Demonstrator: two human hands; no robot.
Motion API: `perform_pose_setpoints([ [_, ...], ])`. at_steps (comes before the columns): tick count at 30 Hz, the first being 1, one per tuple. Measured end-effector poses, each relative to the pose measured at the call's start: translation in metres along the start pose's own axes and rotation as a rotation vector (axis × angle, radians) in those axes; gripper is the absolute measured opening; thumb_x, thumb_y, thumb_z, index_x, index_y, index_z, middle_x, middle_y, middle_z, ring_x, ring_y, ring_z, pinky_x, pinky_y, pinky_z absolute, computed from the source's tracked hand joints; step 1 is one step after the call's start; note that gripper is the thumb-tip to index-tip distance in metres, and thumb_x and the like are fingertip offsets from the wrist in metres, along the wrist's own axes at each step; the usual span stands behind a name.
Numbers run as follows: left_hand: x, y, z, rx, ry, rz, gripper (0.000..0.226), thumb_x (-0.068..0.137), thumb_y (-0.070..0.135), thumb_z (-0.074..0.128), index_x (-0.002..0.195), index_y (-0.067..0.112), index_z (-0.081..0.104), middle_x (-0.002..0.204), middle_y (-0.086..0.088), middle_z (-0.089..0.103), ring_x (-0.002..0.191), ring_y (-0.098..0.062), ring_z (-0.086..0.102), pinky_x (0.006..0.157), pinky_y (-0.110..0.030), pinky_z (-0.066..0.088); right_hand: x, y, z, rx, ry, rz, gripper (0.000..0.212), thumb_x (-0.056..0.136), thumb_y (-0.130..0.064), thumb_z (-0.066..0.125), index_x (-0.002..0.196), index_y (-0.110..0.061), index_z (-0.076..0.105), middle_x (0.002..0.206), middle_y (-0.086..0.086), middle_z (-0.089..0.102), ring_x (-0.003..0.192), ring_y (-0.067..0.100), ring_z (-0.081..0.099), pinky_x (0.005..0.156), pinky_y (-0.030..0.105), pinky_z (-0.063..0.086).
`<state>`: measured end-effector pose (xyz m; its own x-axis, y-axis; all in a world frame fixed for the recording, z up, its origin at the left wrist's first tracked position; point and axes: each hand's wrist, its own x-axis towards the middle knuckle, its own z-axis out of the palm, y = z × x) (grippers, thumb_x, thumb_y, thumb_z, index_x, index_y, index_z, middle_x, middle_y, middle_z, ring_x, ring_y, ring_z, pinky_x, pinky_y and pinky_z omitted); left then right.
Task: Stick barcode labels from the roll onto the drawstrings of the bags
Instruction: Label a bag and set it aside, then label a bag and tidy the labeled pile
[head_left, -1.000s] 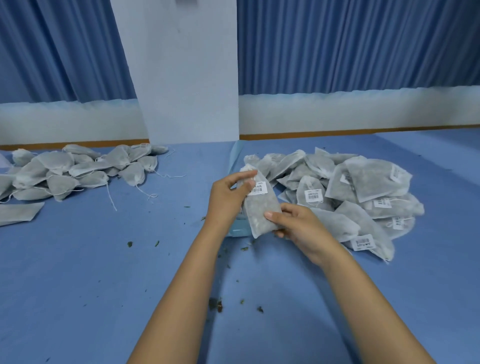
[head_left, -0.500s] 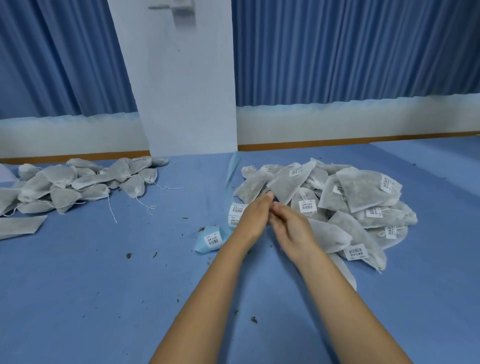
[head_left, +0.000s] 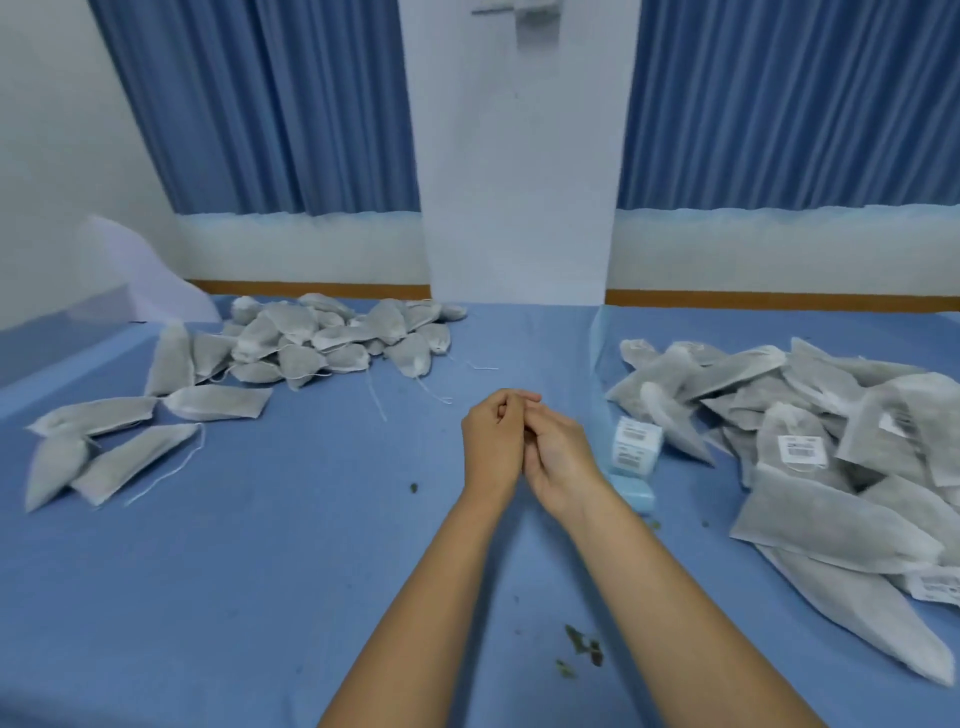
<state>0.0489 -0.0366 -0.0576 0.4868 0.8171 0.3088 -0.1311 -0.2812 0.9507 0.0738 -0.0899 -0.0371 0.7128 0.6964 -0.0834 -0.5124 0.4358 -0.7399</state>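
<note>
Nearest on the blue table cover (head_left: 260, 571) lie a few green crumbs (head_left: 584, 646), between the two bare forearms. The left hand (head_left: 493, 447) and right hand (head_left: 563, 460) meet at mid-table, pressed side by side with the fingers of both curled in toward each other; whether they pinch anything between them cannot be told. Just right of the right hand stands the label roll (head_left: 637, 447), its white barcode labels facing the camera. Its blue backing strip (head_left: 631, 492) spills toward the near side and also rises away along a near-to-far line. Right of the roll is a heap of labelled bags (head_left: 841, 525). They are flat grey pouches, filled, lying overlapped at all angles, most with their long axes slanting from near right to far left. A barcode label (head_left: 802, 451) shows on one. On the left, well apart from the hands, a scatter of unlabelled bags (head_left: 218, 402) lies near to far, thickening into a pile at the back. Their thin white drawstrings (head_left: 377, 402) trail toward the camera. Behind stand a white pillar (head_left: 519, 182) and blue curtains (head_left: 270, 104).
</note>
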Motion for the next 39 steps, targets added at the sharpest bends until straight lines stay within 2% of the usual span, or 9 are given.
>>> perform_pose_setpoints([
  [11,0.165,-0.069,-0.106,0.174,0.190,-0.154,0.025,0.094,0.002,0.047,0.088,0.002,0.071,0.085,-0.007,0.070,0.070,-0.011,0.061,0.057,-0.006,0.041,0.172,0.115,0.104,-0.300,0.101,0.034,0.018,0.086,0.005,0.054,0.076,-0.002,0.068,0.068,0.007,0.066,0.068,0.018,0.063,0.062,0.023,0.050],
  [16,0.255,-0.106,-0.160,0.897,0.202,0.060,0.037,0.097,0.025,0.051,0.131,0.014,0.057,0.135,-0.014,0.053,0.128,-0.028,0.043,0.105,-0.032,0.032,0.284,0.125,0.086,-0.925,0.231,-0.290,0.030,0.081,-0.019,0.069,0.110,-0.017,0.062,0.124,0.009,0.057,0.112,0.026,0.054,0.094,0.037,0.043],
  [20,0.319,-0.130,-0.216,1.413,0.098,-0.202,0.059,0.094,0.060,0.042,0.148,0.045,0.025,0.162,-0.006,0.004,0.147,-0.038,-0.001,0.112,-0.063,0.013,0.352,0.134,0.075,-1.318,0.039,-0.184,0.072,0.082,-0.052,0.065,0.144,-0.028,0.036,0.155,0.005,0.024,0.141,0.027,0.024,0.111,0.041,0.025],
  [23,0.345,-0.144,-0.235,1.372,-0.105,-0.338,0.056,0.092,0.062,0.039,0.144,0.042,0.035,0.159,-0.003,0.007,0.142,-0.041,0.015,0.112,-0.060,0.019,0.366,0.153,0.093,-1.350,-0.188,-0.247,0.045,0.091,-0.042,0.056,0.130,-0.019,0.053,0.140,0.004,0.047,0.126,0.024,0.045,0.090,0.029,0.034],
  [26,0.342,-0.144,-0.228,1.143,-0.187,-0.217,0.032,0.094,0.041,0.044,0.115,0.022,0.057,0.134,-0.010,0.035,0.120,-0.036,0.045,0.106,-0.046,0.034,0.336,0.174,0.105,-1.357,-0.124,-0.384,0.023,0.092,-0.032,0.051,0.101,-0.020,0.068,0.110,0.002,0.066,0.104,0.023,0.059,0.077,0.027,0.039],
  [31,0.328,-0.115,-0.226,1.214,-0.460,-0.223,0.012,0.088,0.025,0.049,0.077,0.022,0.051,0.101,-0.002,0.044,0.093,-0.026,0.052,0.081,-0.034,0.042,0.290,0.166,0.115,-1.694,-0.214,-0.498,0.046,0.090,-0.056,0.033,0.079,-0.026,0.066,0.083,-0.006,0.069,0.080,0.019,0.062,0.066,0.029,0.045],
  [35,0.372,-0.097,-0.255,1.374,0.055,0.025,0.027,0.095,0.032,0.039,0.107,0.019,0.060,0.112,-0.008,0.061,0.097,-0.030,0.054,0.076,-0.036,0.041,0.365,0.118,0.133,-1.427,0.101,-0.661,0.043,0.091,-0.038,0.043,0.057,-0.017,0.057,0.065,-0.001,0.059,0.072,0.026,0.057,0.058,0.030,0.037],
  [37,0.400,-0.104,-0.277,1.454,0.254,-0.027,0.041,0.098,0.047,0.037,0.126,0.024,0.054,0.132,-0.012,0.049,0.120,-0.035,0.043,0.095,-0.049,0.038,0.423,0.109,0.134,-1.301,0.192,-0.602,0.027,0.090,-0.035,0.053,0.079,-0.015,0.067,0.100,0.007,0.063,0.101,0.030,0.054,0.084,0.038,0.040],
  [39,0.424,-0.123,-0.301,1.502,0.201,-0.263,0.053,0.095,0.063,0.031,0.141,0.036,0.040,0.152,-0.012,0.025,0.138,-0.040,0.021,0.106,-0.064,0.026,0.469,0.115,0.128,-1.370,0.173,-0.352,0.036,0.088,-0.048,0.057,0.114,-0.024,0.064,0.140,0.009,0.043,0.131,0.031,0.036,0.105,0.045,0.027],
])
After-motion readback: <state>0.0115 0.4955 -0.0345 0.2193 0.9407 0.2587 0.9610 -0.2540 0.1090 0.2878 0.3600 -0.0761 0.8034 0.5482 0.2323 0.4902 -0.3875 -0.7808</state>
